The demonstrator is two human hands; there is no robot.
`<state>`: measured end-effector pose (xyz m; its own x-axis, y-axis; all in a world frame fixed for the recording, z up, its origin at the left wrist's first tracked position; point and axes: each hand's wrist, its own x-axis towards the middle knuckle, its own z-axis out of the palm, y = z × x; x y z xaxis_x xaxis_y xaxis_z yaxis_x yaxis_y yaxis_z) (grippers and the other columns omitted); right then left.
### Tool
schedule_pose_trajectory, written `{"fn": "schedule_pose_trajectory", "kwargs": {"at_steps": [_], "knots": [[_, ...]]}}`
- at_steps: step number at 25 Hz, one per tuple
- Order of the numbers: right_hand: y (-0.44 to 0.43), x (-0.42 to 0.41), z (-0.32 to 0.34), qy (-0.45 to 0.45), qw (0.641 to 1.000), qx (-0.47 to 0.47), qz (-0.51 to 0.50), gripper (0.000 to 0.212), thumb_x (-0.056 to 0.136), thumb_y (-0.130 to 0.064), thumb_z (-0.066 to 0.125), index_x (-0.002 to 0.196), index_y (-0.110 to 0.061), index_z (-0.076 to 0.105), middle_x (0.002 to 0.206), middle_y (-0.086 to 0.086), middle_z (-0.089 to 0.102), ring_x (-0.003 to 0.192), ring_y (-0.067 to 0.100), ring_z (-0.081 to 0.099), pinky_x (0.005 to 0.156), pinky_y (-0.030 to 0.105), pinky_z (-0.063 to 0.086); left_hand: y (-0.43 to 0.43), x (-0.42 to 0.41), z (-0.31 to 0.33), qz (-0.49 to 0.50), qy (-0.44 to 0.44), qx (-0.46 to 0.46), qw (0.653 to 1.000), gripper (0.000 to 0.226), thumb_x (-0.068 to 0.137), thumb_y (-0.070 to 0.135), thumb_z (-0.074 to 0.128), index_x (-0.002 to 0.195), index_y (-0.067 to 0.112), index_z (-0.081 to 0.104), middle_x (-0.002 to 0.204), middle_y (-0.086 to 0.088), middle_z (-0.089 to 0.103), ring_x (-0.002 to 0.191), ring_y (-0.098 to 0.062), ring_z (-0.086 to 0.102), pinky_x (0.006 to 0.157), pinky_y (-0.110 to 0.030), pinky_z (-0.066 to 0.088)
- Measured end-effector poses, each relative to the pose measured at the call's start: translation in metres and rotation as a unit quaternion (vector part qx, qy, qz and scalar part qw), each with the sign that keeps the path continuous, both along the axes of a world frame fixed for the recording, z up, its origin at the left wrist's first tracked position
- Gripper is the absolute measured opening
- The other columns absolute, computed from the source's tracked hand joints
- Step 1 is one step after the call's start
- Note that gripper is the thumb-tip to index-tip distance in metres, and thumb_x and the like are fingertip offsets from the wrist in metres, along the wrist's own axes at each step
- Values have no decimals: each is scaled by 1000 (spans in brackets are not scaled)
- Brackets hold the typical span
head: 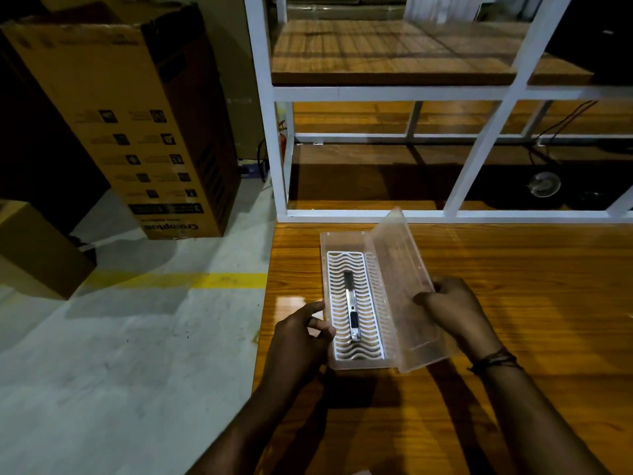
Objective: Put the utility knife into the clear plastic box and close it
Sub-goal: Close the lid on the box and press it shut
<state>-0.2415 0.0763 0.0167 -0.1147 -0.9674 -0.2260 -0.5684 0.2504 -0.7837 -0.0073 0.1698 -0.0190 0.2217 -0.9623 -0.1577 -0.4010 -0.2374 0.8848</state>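
Observation:
A clear plastic box (pixel 327 241) lies on the wooden table near its left edge, long side pointing away from me. Inside it sits a white wavy-slotted tray (pixel 337 269), and the silver utility knife (pixel 352 305) lies lengthwise on that tray. The box's clear lid (pixel 400 269) is hinged along the right side and stands tilted up, half open. My right hand (pixel 452 311) grips the lid's outer edge. My left hand (pixel 303 332) rests against the box's left wall, fingers curled on the rim.
The wooden table (pixel 513 303) stretches right and toward me. A white metal shelf frame (pixel 376 93) with wooden boards stands just behind the box. Left of the table are a grey floor with a yellow line (pixel 171 280) and tall cardboard boxes (pixel 130 114).

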Motion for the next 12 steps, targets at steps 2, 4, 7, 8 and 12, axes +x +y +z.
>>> {"fn": "schedule_pose_trajectory", "kwargs": {"at_steps": [2,4,7,8,12], "knots": [[5,13,12,-32,999,-33,0,22,86,-14,61,96,-27,76,102,3,77,97,27,71,89,46,57,-1,0,-1,-1,-9,-3,1000,50,91,22,76,139,29,63,91,16,69,72,-4,72,59,-33,66],[11,26,19,-53,998,-45,7,20,91,-22,60,101,-26,76,102,-2,76,98,23,70,89,41,55,-1,1,-1,-2,-16,-4,1000,52,91,23,75,141,29,62,92,14,69,71,-1,69,53,-21,61],[21,42,21,-82,995,-24,46,40,87,-50,65,117,-25,73,123,-8,69,114,15,64,100,38,51,0,1,1,-10,-30,-7,999,51,92,23,74,142,28,62,92,16,68,71,3,67,49,-10,53],[25,45,17,-94,993,-6,64,49,83,-59,66,121,-29,71,130,-11,65,121,14,60,105,39,49,1,2,2,-11,-30,-6,999,51,92,22,74,142,28,62,90,17,68,71,3,68,50,-11,53],[33,56,-9,22,991,26,130,67,76,-67,68,137,-43,55,151,-3,48,137,20,48,110,41,45,2,2,4,-12,-26,3,1000,52,94,17,72,143,28,60,93,17,68,72,-1,71,53,-15,57]]}}
